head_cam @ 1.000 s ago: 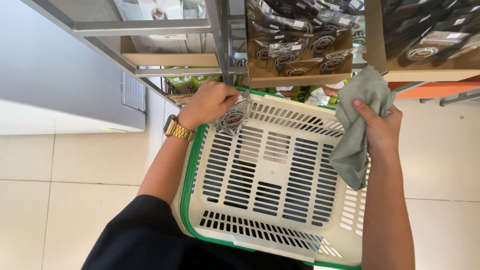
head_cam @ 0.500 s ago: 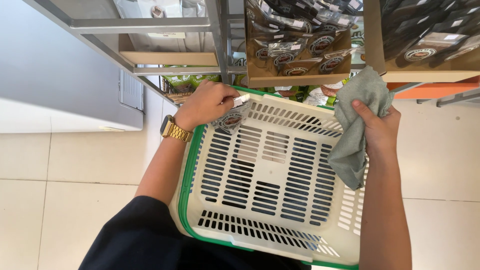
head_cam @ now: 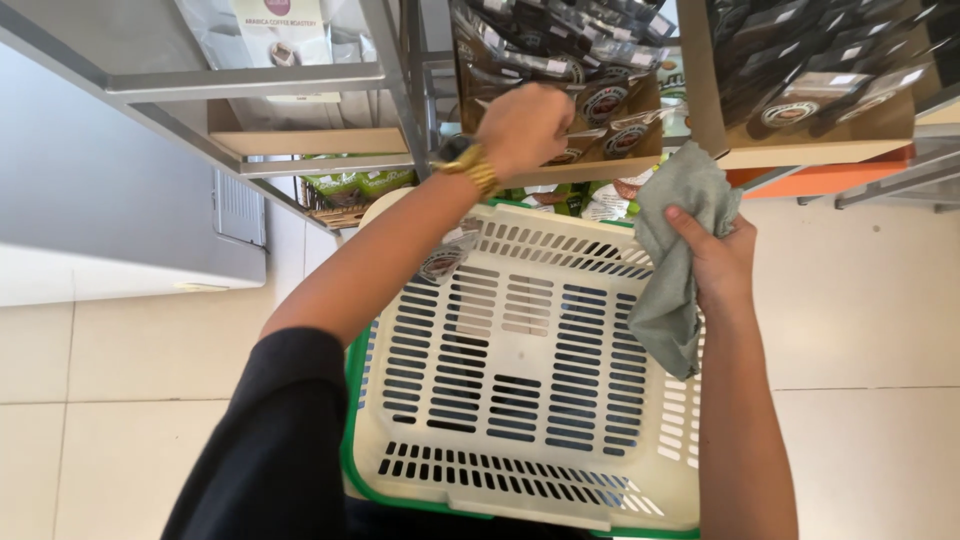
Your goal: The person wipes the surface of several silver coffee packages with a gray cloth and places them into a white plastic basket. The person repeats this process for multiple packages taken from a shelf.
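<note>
Since the earlier frames our left hand point(head_cam: 525, 128) has lifted off the rim of the basket point(head_cam: 520, 400) and gone up to the wooden shelf box point(head_cam: 560, 165), while the small packet point(head_cam: 445, 262) it held a moment ago now lies inside the basket, below and a little to the left of that hand. The left hand is closed in a loose fist against the row of dark pouches point(head_cam: 600, 110) standing in the box; we cannot tell whether it grips 1 of them, because the fingers are turned away from us. A gold watch point(head_cam: 470, 168) sits on that wrist.

Our right hand point(head_cam: 715, 262) has stayed where it was, shut around a grey-green cloth point(head_cam: 675, 260). The cloth bunches above the fingers and hangs down below them, over the right rim of the basket. The basket is cream plastic with slotted walls and a green edge, and it lies between our 2 arms, directly beneath both hands. A 2nd wooden box point(head_cam: 810, 120) of dark pouches stands above and to the right of the cloth hand.
</note>
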